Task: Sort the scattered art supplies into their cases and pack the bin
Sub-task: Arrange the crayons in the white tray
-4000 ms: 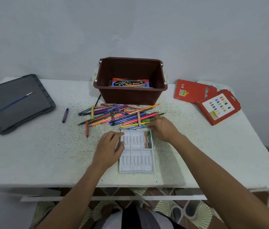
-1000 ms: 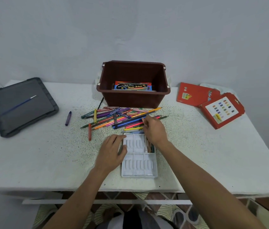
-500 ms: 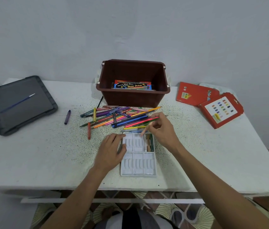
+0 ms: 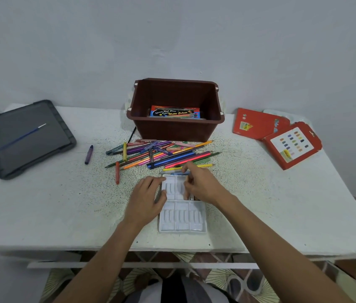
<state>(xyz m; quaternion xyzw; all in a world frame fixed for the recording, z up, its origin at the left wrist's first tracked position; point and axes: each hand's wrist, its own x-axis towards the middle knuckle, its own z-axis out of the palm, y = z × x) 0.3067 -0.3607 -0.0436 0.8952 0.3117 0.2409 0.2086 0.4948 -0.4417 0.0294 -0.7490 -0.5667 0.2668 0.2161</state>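
The right hand (image 4: 203, 185) covers the far right compartment of the white plastic tray (image 4: 181, 217); whether it pinches anything is unclear. The front wall of the brown plastic bin (image 4: 177, 130) hides part of the colourful flat box (image 4: 173, 112) inside. Print on the red cardboard boxes (image 4: 257, 123) is unreadably small.

Your white speckled bench (image 4: 41, 206) carries a dark grey flat case (image 4: 28, 136) at far left, with a lone purple crayon (image 4: 89, 154) near it. At back centre stands a brown plastic bin (image 4: 177, 130). A scattered heap of coloured pencils and pens (image 4: 161, 154) lies just before it, then a white moulded plastic tray (image 4: 182, 217). At right, a plain red cardboard box (image 4: 257, 123) touches a red chart-printed box (image 4: 290, 145).
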